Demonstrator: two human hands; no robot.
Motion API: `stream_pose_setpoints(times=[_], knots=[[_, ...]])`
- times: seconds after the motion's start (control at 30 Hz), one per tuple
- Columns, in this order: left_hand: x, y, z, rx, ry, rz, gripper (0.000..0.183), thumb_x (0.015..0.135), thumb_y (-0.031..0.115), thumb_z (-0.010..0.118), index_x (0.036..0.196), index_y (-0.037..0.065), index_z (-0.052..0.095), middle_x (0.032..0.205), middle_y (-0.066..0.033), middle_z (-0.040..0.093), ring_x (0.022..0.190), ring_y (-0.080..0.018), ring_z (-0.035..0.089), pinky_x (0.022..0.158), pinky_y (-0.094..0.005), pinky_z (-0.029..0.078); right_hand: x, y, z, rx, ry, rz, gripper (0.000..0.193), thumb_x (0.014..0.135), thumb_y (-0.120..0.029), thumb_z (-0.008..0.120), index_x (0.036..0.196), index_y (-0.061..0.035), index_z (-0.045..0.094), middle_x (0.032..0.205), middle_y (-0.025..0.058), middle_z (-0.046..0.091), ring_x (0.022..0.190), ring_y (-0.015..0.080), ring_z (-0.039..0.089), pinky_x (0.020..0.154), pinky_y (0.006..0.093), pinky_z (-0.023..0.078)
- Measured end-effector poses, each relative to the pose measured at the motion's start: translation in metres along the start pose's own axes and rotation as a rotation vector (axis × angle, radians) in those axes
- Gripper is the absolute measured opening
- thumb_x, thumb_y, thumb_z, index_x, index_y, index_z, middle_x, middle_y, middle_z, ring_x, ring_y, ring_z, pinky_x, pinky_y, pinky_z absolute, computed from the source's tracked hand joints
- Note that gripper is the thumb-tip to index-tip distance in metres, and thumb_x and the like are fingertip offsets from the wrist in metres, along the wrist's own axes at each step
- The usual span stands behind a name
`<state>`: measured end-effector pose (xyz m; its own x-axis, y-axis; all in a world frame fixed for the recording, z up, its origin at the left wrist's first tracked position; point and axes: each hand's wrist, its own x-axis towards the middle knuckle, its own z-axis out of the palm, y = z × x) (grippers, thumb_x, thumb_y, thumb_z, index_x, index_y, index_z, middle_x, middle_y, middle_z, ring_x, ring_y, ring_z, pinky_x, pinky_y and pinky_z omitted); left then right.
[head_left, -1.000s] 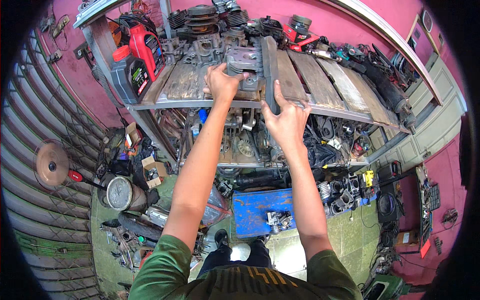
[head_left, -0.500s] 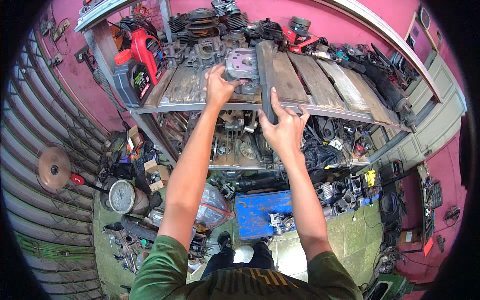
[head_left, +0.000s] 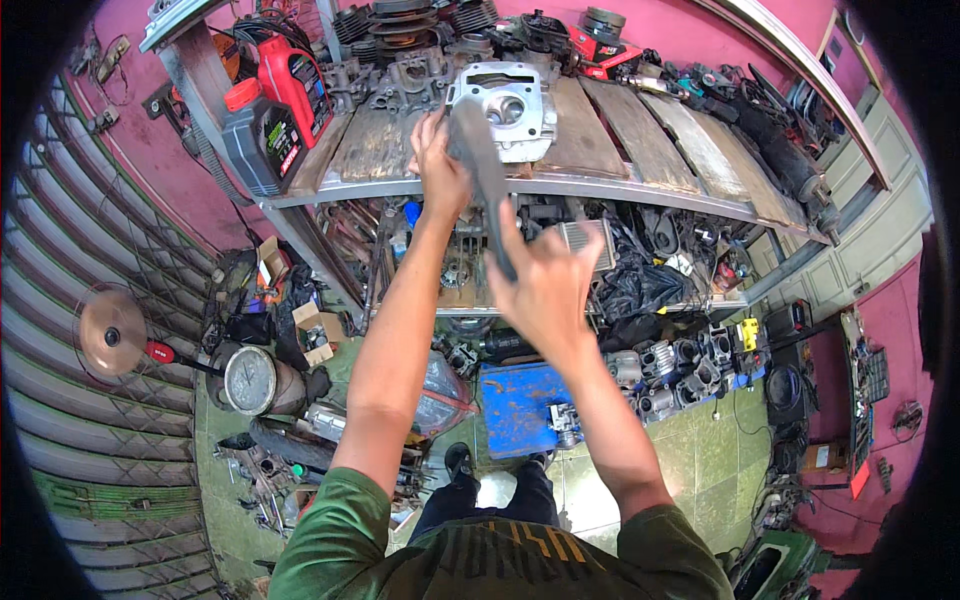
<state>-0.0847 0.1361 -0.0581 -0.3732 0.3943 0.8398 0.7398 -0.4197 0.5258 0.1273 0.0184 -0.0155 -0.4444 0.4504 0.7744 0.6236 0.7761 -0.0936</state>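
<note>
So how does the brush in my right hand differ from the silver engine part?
The brush is long and narrow; the silver engine part is blocky, with openings in its face. The brush is dark grey, the silver engine part pale and shiny. The brush looks blurred, the silver engine part sharper.

Green short-sleeved shirt [head_left: 335, 530], yellow-orange print [head_left: 560, 545] on chest; dark trousers [head_left: 535, 502]; 2 dark shoes [head_left: 458, 460]

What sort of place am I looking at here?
Probably an engine repair workshop: a silvery, roughly square metal cylinder head, a row of grey, hollow metal engine parts, and a tall red plastic oil-type bottle all suggest it.
</note>
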Motion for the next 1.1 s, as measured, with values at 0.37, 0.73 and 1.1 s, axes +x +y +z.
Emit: stream_pose_setpoints(times=[0.37,0.73,1.1], knots=[[0.008,0.023,-0.002,0.066,-0.072,0.137,0.05,0.069,-0.01,0.054,0.118,-0.003,0.064,0.152,-0.0168,0.049,0.149,-0.046,0.031,0.118,-0.0547,0.025,0.007,0.021,0.016,-0.079,0.106,0.022,0.066,0.083,-0.025,0.077,0.144,-0.0069,0.057,0.059,0.0053,0.062,0.07,0.0229,0.063,0.099,0.0593,0.033],[0.007,0.039,-0.002,0.18,-0.12,0.125,0.057,0.069,-0.014,0.053,0.124,-0.004,0.061,0.15,-0.0171,0.049,0.15,-0.0459,0.03,0.117,-0.0561,0.025,0.031,0.024,0.018,-0.101,0.178,0.036,0.061,0.084,-0.027,0.079,0.14,-0.0094,0.063,0.061,0.0051,0.062,0.069,0.0231,0.063,0.099,0.0536,0.035],[0.008,0.046,0.003,0.234,-0.142,0.088,0.057,0.073,-0.011,0.057,0.129,-0.003,0.06,0.152,-0.013,0.048,0.151,-0.0409,0.03,0.113,-0.0541,0.024,0.041,0.029,0.016,-0.127,0.165,0.028,0.065,0.085,-0.03,0.077,0.144,-0.0105,0.06,0.062,0.0066,0.062,0.069,0.0246,0.062,0.101,0.0539,0.034]])
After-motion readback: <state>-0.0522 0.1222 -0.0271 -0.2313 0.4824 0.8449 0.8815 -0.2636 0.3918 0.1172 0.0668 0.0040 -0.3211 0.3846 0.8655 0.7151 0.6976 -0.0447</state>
